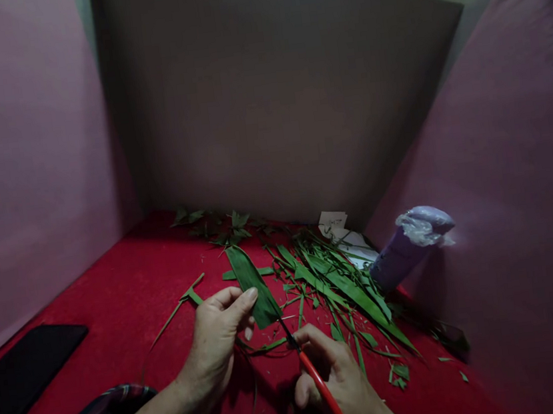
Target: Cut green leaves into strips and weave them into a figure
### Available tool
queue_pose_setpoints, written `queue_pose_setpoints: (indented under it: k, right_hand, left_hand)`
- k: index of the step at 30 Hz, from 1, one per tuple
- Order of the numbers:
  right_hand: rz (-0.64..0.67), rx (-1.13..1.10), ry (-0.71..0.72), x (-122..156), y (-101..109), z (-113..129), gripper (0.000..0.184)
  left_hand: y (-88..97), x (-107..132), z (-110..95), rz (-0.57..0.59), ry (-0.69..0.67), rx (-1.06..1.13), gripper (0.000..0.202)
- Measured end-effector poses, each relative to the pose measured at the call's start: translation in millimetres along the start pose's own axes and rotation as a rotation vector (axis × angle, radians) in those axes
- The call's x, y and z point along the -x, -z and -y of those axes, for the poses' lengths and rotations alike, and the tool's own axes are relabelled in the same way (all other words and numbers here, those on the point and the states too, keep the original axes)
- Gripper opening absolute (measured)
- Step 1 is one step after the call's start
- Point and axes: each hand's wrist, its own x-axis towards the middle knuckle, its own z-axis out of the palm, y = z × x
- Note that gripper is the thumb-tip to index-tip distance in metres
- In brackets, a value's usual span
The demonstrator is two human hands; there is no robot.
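Note:
My left hand (216, 332) pinches a wide green leaf (251, 280) between thumb and fingers, its pointed end up and away from me. In my right hand (335, 374) is a pair of scissors (320, 383) with red handles and dark blades. The blade tips meet the lower right corner of the leaf; whether they are parted I cannot tell. Beneath both hands, a thin curved leaf strip (271, 347) lies on the red surface. To the right of the held leaf spreads a heap of long green leaves (347, 285) with small cut scraps around it.
Behind the heap lie white papers (354, 246). A purple cylindrical container (403, 252) with clear plastic around its top stands at the right wall. A black flat object (29, 371) rests at left. More leaves (238, 225) lie by the back wall on the red surface (115, 287).

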Motion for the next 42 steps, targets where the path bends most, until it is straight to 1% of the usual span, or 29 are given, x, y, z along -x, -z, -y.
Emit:
queue_pose_setpoints:
  k: [3, 5, 9, 13, 15, 20, 26, 31, 37, 42]
  right_hand:
    - [-0.004, 0.048, 0.018, 1, -1, 2, 0.020]
    - [-0.019, 0.069, 0.020, 2, -2, 2, 0.019]
    - [-0.063, 0.090, 0.067, 2, -5, 1, 0.027]
    - [-0.033, 0.053, 0.093, 2, -8, 2, 0.033]
    - [-0.028, 0.057, 0.084, 2, -9, 2, 0.034]
    - [-0.012, 0.093, 0.000, 3, -8, 2, 0.035]
    - [-0.030, 0.065, -0.013, 4, -8, 1, 0.040]
    - [-0.014, 0.063, -0.013, 3, -9, 1, 0.044]
    - [-0.023, 0.055, 0.068, 4, -10, 2, 0.056]
    - [-0.029, 0.078, 0.130, 4, -12, 1, 0.058]
  left_hand:
    - [-1.2, 0, -1, 0.003, -0.004, -0.006, 0.027]
    - [-1.9, 1, -2, 0.006, -0.006, -0.009, 0.027]
    - [-2.0, 2, -4, 0.012, 0.000, -0.010, 0.027]
    - [-1.0, 2, -5, 0.020, 0.002, -0.004, 0.027]
    - [-0.6, 2, -5, 0.018, -0.004, -0.007, 0.028]
    - [-1.3, 2, -5, 0.010, 0.002, -0.020, 0.027]
    - [-2.3, 6, 1, 0.059, 0.031, -0.030, 0.028]
    - [-1.6, 6, 6, 0.070, 0.054, -0.040, 0.027]
    - [-2.9, 9, 3, 0.086, 0.063, -0.057, 0.028]
    - [-5.0, 11, 0, 0.097, 0.069, -0.041, 0.027]
